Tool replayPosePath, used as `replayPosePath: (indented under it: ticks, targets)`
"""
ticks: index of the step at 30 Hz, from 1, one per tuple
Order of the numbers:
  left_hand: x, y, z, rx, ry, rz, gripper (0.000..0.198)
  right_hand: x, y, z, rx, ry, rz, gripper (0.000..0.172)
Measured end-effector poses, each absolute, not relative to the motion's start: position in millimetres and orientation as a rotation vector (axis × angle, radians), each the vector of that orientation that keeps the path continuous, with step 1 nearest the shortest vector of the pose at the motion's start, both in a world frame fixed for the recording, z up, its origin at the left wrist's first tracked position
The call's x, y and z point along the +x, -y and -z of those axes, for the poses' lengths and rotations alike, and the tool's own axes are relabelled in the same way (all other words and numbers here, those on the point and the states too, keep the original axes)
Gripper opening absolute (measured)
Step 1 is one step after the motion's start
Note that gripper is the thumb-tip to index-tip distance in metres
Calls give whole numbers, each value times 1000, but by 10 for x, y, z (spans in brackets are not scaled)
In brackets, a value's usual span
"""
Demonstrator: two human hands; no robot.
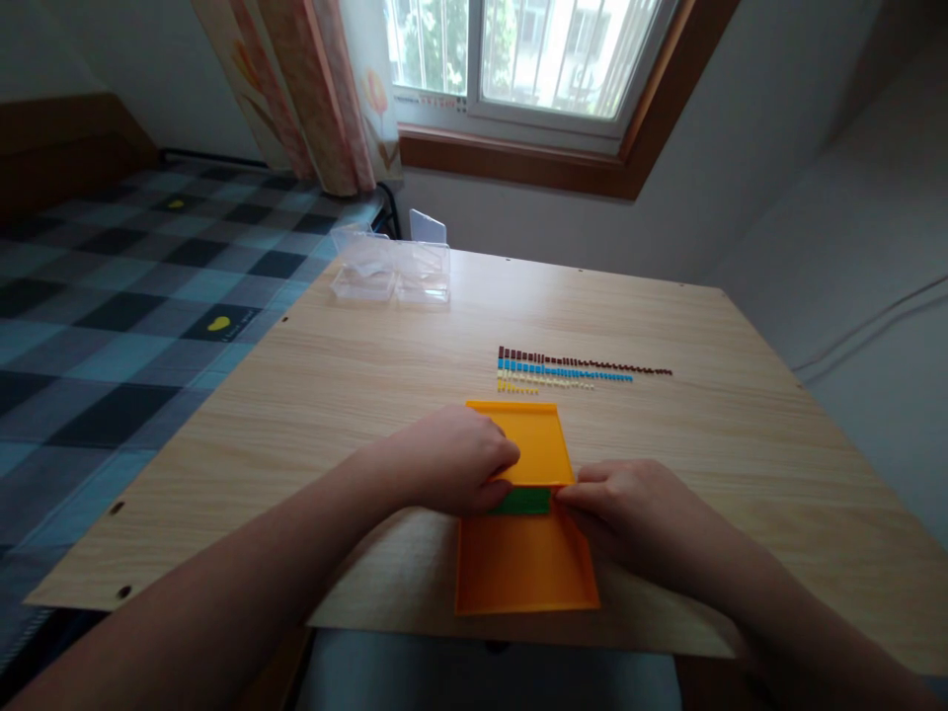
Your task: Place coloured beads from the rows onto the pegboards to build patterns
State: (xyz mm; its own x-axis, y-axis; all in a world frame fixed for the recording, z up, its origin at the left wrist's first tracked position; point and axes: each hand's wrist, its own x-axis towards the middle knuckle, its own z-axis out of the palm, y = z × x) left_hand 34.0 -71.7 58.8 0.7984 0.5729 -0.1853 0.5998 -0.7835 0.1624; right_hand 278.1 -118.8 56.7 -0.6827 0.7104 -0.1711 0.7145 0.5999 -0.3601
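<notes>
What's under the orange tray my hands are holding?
A strip of flat green plate shows beneath the near edge of the upper orange plastic tray, over a second orange tray. The rest is covered.

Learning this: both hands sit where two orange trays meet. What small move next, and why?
Probably slide the far orange tray slightly off the near orange tray: left hand and right hand grip its near edge, and the green piece shows only partly.

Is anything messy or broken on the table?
Nothing stands out. The tiny coloured pieces lie in straight rows, the clear box sits at the far edge, and the left hand and right hand touch the orange trays.
</notes>
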Motion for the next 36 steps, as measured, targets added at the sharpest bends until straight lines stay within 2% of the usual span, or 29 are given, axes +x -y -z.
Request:
replayPosePath:
  ticks: [36]
  targets:
    - [348, 715, -574, 2745, -950, 201, 19, 2790, 1196, -542, 1216, -2880, 599, 22]
